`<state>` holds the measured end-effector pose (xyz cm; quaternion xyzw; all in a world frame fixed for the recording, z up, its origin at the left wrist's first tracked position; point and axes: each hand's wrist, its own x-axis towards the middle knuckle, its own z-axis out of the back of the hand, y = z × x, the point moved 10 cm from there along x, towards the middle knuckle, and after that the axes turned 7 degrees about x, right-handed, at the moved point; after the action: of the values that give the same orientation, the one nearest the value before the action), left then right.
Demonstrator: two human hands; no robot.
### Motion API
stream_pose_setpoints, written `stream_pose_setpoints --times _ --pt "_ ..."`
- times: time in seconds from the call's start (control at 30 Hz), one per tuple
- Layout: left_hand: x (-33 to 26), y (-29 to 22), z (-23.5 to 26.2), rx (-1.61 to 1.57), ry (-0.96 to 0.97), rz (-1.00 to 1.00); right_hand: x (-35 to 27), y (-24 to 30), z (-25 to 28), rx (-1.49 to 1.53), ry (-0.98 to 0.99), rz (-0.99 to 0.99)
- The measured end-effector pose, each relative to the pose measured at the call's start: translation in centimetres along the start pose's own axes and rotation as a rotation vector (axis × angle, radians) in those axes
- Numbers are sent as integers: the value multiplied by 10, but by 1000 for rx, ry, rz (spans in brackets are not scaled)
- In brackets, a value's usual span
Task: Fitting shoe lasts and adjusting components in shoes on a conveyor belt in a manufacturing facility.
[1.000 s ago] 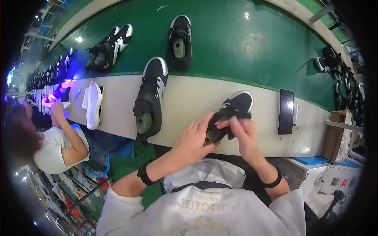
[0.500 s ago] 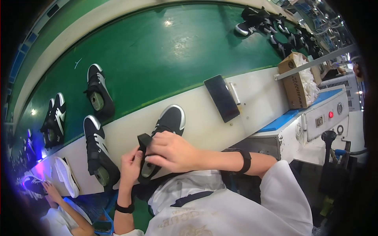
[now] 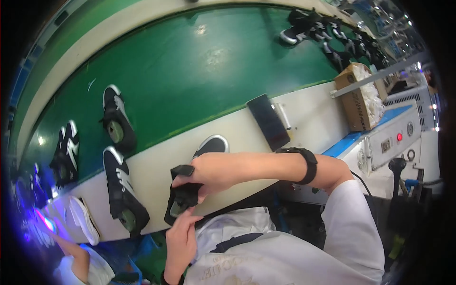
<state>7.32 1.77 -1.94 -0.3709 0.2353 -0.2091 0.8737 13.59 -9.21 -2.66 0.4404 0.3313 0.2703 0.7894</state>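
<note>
A black shoe [image 3: 212, 144] with a silver-white toe edge lies before me on the white ledge, its heel toward me and a green last [image 3: 177, 208] in its opening. My right hand [image 3: 203, 175] is closed on the dark tongue and collar, its forearm hiding the shoe's middle. My left hand [image 3: 182, 240] is at the heel, index finger stretched to the rim of the opening and the other fingers loosely apart. Left of my hands, a matching shoe [image 3: 121, 187] rests on the ledge, also with a green last inside.
On the green belt [image 3: 190, 76] sit another shoe [image 3: 116, 114], a pair [image 3: 66, 152] and a far-right cluster [image 3: 327, 35]. A dark phone-like slab [image 3: 268, 122], a cardboard box [image 3: 354, 99] and a machine panel [image 3: 392, 140] are at right. A white sole [image 3: 84, 221] lies near a co-worker's arm [image 3: 66, 244].
My left hand has left the strap and dropped to the shoe's heel. My right hand has turned over the collar, its forearm now crossing the shoe. The co-worker's hand at left has moved.
</note>
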Motion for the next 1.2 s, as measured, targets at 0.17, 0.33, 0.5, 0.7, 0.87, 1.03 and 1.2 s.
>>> stream_pose_setpoints --times 0.17,0.33,0.5,0.7,0.87,1.03,1.2 --pt "8 -3 -18 53 162 -249 -10 -1 -8 -186 -370 114" --pt "32 -13 53 35 -243 -308 -6 -2 -7 -210 -352 88" --pt "38 4 30 282 -445 -275 -8 1 4 -18 -243 52" --pt "58 9 42 151 -393 -209 -16 -18 45 424 -927 113" --pt "86 57 35 -211 -253 115 -12 -22 32 649 -1003 143" --pt "90 90 7 -248 -357 101 -3 -29 18 411 -1098 188" --pt "106 106 -9 -510 -247 141 0 3 18 17 -957 340"
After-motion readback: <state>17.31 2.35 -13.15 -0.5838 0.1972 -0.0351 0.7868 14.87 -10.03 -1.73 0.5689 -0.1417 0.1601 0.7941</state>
